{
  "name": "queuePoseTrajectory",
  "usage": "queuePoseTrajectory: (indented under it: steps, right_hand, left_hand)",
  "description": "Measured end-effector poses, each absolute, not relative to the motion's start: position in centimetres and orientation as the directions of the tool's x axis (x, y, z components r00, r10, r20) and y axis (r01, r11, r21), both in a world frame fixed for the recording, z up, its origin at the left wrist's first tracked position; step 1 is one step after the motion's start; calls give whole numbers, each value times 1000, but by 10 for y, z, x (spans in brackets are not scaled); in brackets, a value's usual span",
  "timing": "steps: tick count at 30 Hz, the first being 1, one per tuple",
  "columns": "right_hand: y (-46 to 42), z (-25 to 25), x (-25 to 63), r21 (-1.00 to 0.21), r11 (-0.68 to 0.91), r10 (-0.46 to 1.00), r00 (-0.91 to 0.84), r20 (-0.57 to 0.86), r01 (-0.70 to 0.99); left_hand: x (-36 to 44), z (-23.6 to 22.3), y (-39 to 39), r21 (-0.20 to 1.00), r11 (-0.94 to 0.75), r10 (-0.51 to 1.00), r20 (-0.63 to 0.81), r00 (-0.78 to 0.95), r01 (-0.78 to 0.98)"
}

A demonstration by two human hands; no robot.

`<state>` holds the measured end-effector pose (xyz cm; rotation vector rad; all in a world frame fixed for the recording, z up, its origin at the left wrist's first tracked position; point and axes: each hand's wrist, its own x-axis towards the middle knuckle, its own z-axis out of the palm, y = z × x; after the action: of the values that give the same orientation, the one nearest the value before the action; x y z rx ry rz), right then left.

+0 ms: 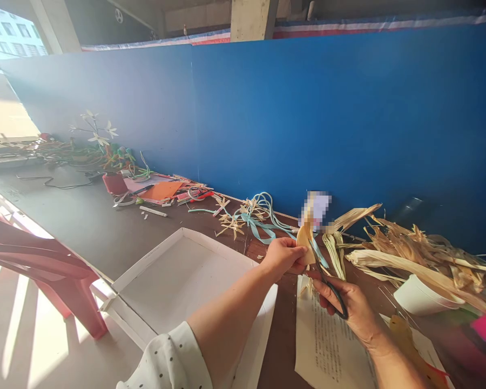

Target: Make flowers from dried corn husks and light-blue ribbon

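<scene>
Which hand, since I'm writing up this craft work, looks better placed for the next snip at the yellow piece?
Probably the right hand: it holds the scissors, which reach up to the yellow piece. The left hand grips that piece, so it seems better placed to steady it.

The husk strip (304,244) looks matt, the chair (73,292) plastic.

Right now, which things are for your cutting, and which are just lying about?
For the cutting:
- scissors, in the right hand
- pale piece, in the left hand
- dried husks, probably

Seemingly just lying about:
- orange paper
- white tray
- white cup
</scene>
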<state>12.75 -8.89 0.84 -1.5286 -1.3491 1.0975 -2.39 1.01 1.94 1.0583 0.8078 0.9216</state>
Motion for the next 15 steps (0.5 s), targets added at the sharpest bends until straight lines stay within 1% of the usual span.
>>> queuePoseTrajectory:
  steps: [7,15]
  right_hand:
    - [-90,8,124,-939,-100,993,99,-71,328]
    - [-92,14,121,-939,-105,993,92,-79,326]
  left_hand:
    - [-24,19,10,942,226,899,-103,426,-248]
    - [-24,19,11,939,240,897,-117,426,-248]
